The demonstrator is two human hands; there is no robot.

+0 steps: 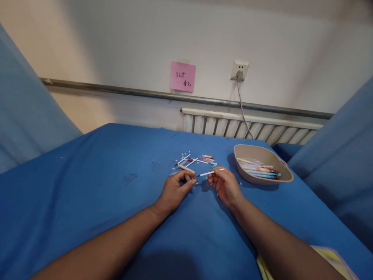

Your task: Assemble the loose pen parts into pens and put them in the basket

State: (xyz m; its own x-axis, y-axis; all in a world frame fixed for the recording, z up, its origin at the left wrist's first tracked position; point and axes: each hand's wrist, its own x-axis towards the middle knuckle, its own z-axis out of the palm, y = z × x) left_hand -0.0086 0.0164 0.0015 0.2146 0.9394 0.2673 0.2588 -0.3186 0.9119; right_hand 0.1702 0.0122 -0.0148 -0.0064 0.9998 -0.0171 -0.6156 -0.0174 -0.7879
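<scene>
A white pen refill (207,173) with a dark tip is stretched between my two hands, just above the blue cloth. My left hand (176,190) pinches around its dark tip end, and a pale piece shows by those fingers. The white end is gripped between the thumb and fingers of my right hand (225,186). Just beyond my hands lie several loose white refills (191,162), a pale pink pen barrel (185,168) and small white bits. Orange-and-clear pen parts (207,156) lie behind them, and a small blue piece (214,166) is near my right fingertips.
To the right stands a beige plastic basket (288,175) with several pens inside. Blue cloth (87,194) covers the table. A yellow cloth (332,256) is under my right forearm. Behind are a radiator (221,125), a metal rail (131,91), a plugged-in cable (243,109) and a pink note (182,76).
</scene>
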